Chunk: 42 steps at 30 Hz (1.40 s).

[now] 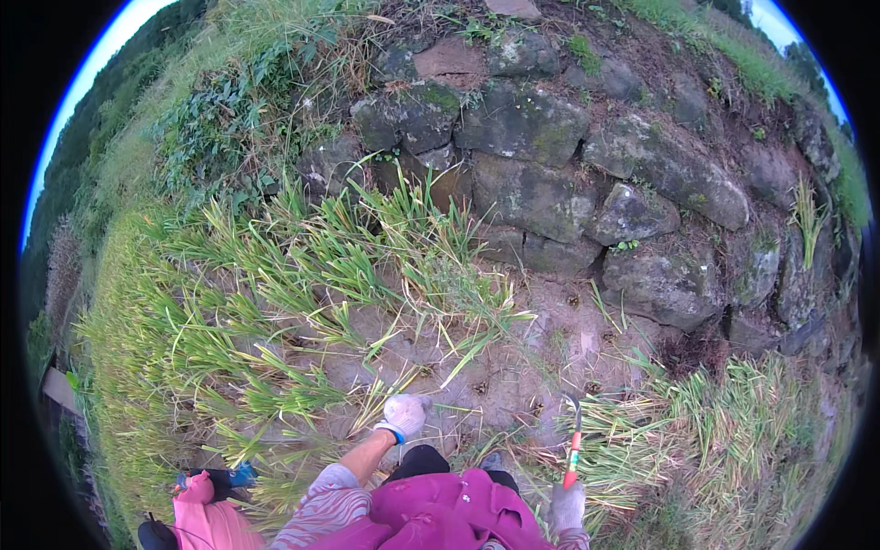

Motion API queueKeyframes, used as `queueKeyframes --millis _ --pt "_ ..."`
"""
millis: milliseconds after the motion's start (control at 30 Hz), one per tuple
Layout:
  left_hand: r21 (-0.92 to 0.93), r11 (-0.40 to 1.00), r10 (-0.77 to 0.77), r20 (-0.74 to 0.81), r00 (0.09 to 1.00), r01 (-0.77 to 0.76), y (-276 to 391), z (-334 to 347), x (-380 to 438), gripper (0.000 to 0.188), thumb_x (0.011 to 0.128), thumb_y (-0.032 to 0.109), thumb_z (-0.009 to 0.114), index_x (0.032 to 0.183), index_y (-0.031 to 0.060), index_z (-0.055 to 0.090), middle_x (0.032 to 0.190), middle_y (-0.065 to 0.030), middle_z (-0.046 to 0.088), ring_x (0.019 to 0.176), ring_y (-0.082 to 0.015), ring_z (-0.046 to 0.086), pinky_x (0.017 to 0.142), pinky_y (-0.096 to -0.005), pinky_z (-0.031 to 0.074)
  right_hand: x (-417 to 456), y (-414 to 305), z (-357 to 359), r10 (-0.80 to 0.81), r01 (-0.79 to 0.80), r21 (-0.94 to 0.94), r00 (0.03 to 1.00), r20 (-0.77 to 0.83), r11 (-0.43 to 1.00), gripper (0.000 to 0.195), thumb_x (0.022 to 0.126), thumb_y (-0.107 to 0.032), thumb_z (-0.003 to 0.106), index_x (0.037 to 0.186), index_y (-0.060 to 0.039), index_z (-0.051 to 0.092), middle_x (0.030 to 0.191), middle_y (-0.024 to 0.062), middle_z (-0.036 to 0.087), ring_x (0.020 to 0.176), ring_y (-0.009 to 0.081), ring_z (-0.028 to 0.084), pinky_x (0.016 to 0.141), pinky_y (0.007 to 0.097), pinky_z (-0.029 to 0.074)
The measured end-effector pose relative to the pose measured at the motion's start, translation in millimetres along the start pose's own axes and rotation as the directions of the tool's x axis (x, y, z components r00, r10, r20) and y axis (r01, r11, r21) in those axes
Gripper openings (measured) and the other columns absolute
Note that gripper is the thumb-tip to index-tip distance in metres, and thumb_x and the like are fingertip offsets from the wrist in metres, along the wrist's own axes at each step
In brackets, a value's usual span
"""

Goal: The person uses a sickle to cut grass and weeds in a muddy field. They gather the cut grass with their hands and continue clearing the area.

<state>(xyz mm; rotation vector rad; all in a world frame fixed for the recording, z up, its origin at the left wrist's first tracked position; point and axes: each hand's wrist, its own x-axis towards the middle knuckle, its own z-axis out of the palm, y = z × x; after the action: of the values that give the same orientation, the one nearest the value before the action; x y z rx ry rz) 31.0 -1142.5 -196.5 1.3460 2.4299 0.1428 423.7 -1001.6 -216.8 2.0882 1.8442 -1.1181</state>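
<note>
My right hand, in a pale work glove, grips the red-and-orange handle of a sickle. Its curved blade points up and away from me, beside cut stalks lying on the ground. My left hand, gloved too, is out in front with the fingers curled, next to several leafy stalks. Whether any stalk is inside those fingers cannot be made out. Beyond it, green rice-like clumps stand or lean over muddy soil dotted with cut stubble.
A dry-stone wall of mossy blocks rises ahead and curves right. At the lower left is another person in pink clothing, close among standing crop. Leafy weeds hang over the wall's left end. A stalk bundle rests against the stones.
</note>
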Motion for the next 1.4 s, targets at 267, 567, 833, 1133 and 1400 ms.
queueKeyframes --millis 267,567,833,1133,1400 --pt "-0.199 0.644 -0.741 0.078 0.667 0.738 -72.0 -14.8 -130.7 0.032 0.085 0.045 0.055 0.092 0.0184 0.071 0.088 -0.0133 0.069 0.083 -0.0337 0.066 0.073 -0.0447 0.051 83.7 -232.5 26.6 -0.733 0.698 -0.235 0.667 -0.132 0.677 0.036 0.084 -0.034 0.059 0.095 -0.0005 0.051 0.073 0.0233 0.063 0.067 0.0415 0.064 0.059 0.0512 0.051" --pt "-0.525 0.606 -0.547 0.271 0.792 0.598 -124.1 4.0 -30.8 0.071 0.079 0.064 0.055 0.126 0.0114 0.054 0.114 -0.019 0.063 0.107 -0.0372 0.058 0.09 -0.044 0.046 95.3 -296.7 83.0 -0.475 0.52 -0.024 0.796 0.374 0.854 0.029 0.08 -0.027 0.06 0.074 0.0021 0.061 0.061 0.0108 0.06 0.052 0.0222 0.058 0.047 0.0363 0.044" --pt "-0.575 0.727 -0.157 0.393 0.906 0.376 -110.9 -35.0 150.7 0.098 0.074 0.079 0.045 0.125 -0.005 0.046 0.121 -0.0293 0.055 0.111 -0.0372 0.056 0.094 -0.0411 0.043 -128.0 -343.1 13.4 -0.01 0.063 -0.084 0.855 0.519 0.994 0.024 0.082 -0.021 0.064 0.079 0.0004 0.054 0.058 0.0049 0.053 0.043 0.0141 0.051 0.04 0.0283 0.041" --pt "-0.954 0.041 -0.322 0.269 0.908 0.297 -119.2 -36.5 214.6 0.033 0.081 0.032 0.061 0.078 -0.0009 0.066 0.065 -0.0108 0.063 0.059 -0.0218 0.058 0.057 -0.0349 0.046 -171.9 -362.9 22.8 -0.001 -0.083 0.139 0.856 0.517 0.987 0.018 0.083 -0.015 0.06 0.083 0.0017 0.053 0.06 0.0069 0.054 0.043 0.0152 0.052 0.038 0.0313 0.042" --pt "-0.934 -0.228 -0.803 0.019 0.596 -0.277 -243.9 -142.3 147.8 0.033 0.085 0.035 0.068 0.096 0.0048 0.06 0.065 0.0018 0.054 0.052 -0.0099 0.043 0.046 -0.0272 0.036 -155.2 -368.2 56.1 -0.108 -0.161 0.716 0.943 0.315 0.679 0.013 0.083 -0.01 0.06 0.08 -0.0032 0.05 0.056 -0.001 0.044 0.039 0.0083 0.04 0.033 0.0245 0.034"
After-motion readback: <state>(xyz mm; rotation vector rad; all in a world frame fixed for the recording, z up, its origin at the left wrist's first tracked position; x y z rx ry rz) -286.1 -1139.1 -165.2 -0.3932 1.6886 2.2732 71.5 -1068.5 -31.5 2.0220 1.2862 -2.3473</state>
